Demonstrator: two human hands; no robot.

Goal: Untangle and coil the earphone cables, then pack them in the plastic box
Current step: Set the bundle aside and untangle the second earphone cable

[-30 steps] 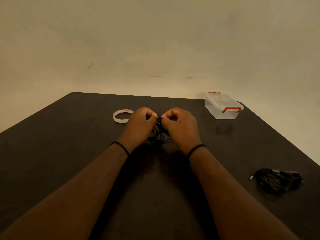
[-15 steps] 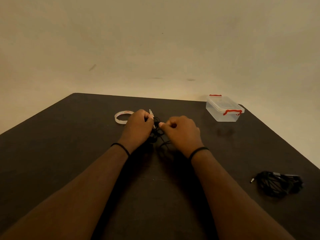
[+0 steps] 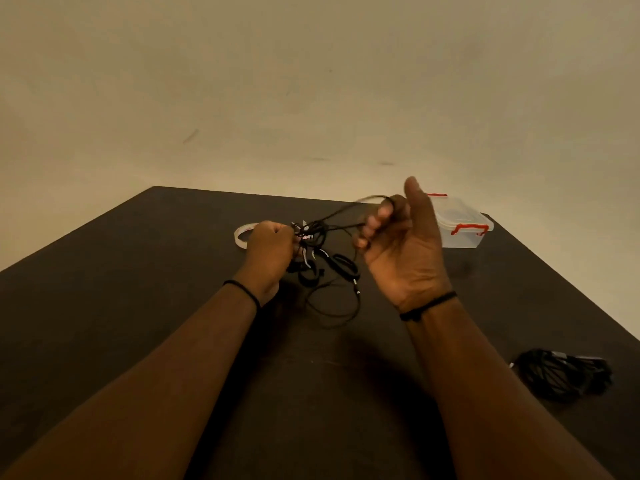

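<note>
A tangle of black earphone cable [image 3: 323,268] is held between the two hands above the dark table [image 3: 104,289]. The left hand [image 3: 270,252] is clenched around the knotted part of the cable, where the strands are bunched together just beside its fingers. The right hand [image 3: 398,244] is raised higher, palm turned toward the camera, thumb pointing up; its curled fingers are hooked around a loop of the same cable.

From the left hand, two or three strands are stretched up and to the right into the right hand, so the long axis of the taut part runs from left, low, to right, high. The rest of the cable hangs below and between the hands, and its lowest loops seem to touch the table. The knot lies at the left grip, not at the right one, so it is judged that the right hand is the one to pull the loop farther away while the left keeps the knot fixed.

The plastic box [image 3: 460,225], with its lid closed and red clips, stands on the far right of the table, behind the right hand and nearer to it. A second bundle of black cable [image 3: 564,377] lies near the right edge, well apart from both hands. A roll of tape [image 3: 242,235] lies just behind the left hand.
</note>
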